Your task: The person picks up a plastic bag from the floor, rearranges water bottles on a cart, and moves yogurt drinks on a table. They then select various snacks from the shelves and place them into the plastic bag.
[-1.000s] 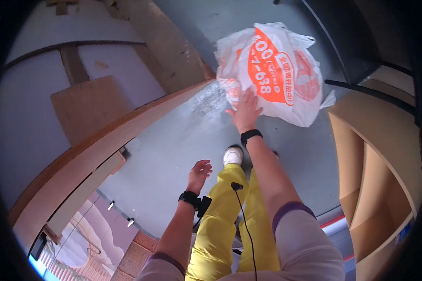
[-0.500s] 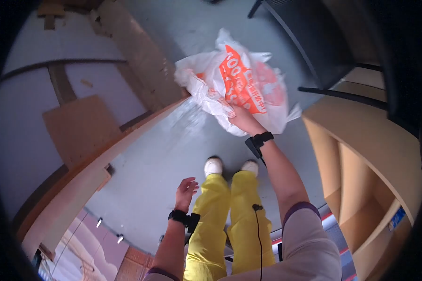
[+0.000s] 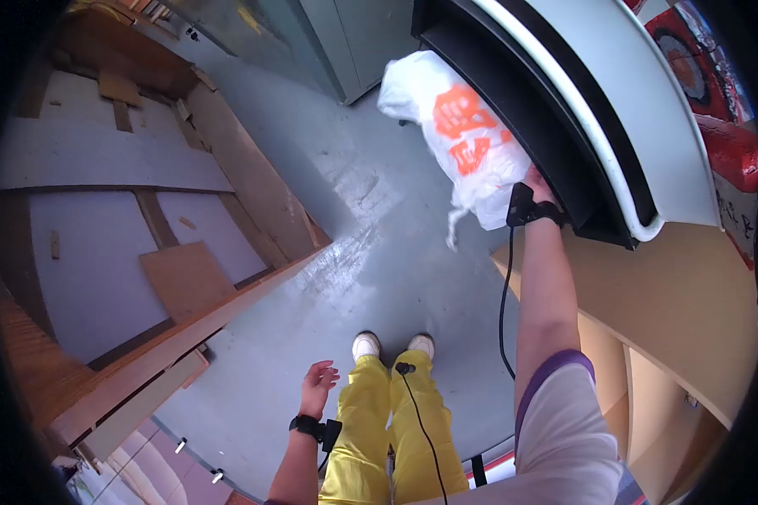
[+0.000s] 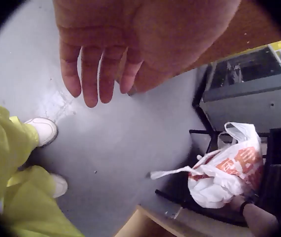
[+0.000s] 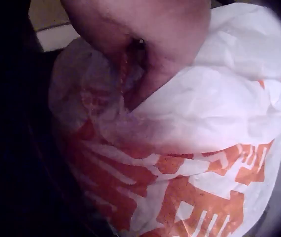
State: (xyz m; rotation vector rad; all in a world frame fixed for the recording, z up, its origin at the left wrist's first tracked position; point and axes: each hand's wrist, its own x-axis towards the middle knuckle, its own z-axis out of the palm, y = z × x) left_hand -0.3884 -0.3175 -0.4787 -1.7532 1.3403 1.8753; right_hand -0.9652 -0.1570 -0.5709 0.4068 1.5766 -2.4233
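Note:
A white plastic bag with orange print (image 3: pixel 472 151) hangs from my right hand (image 3: pixel 539 185) at the upper right of the head view. In the right wrist view my right hand (image 5: pixel 150 34) pinches the bag's gathered plastic (image 5: pixel 204 113) between thumb and fingers. The bag's far side overlaps the edge of a black ledge (image 3: pixel 556 118), which partly hides my fingers in the head view. Away to the left, my left hand (image 3: pixel 317 385) hangs beside my leg with relaxed fingers and holds nothing. Its straight fingers (image 4: pixel 91 74) show in the left wrist view.
On the left is a large wooden frame with pale panels (image 3: pixel 93 261). A light wooden shelf unit (image 3: pixel 665 295) stands at the right, below a white curved edge (image 3: pixel 598 118). Farther off is a grey-green cabinet (image 3: pixel 337 50). Grey floor (image 3: pixel 337 295) lies between.
My right hand first touched the bag on the floor, then gripped it, and now has lifted it up and right to the black ledge. The left hand stays low at my side.

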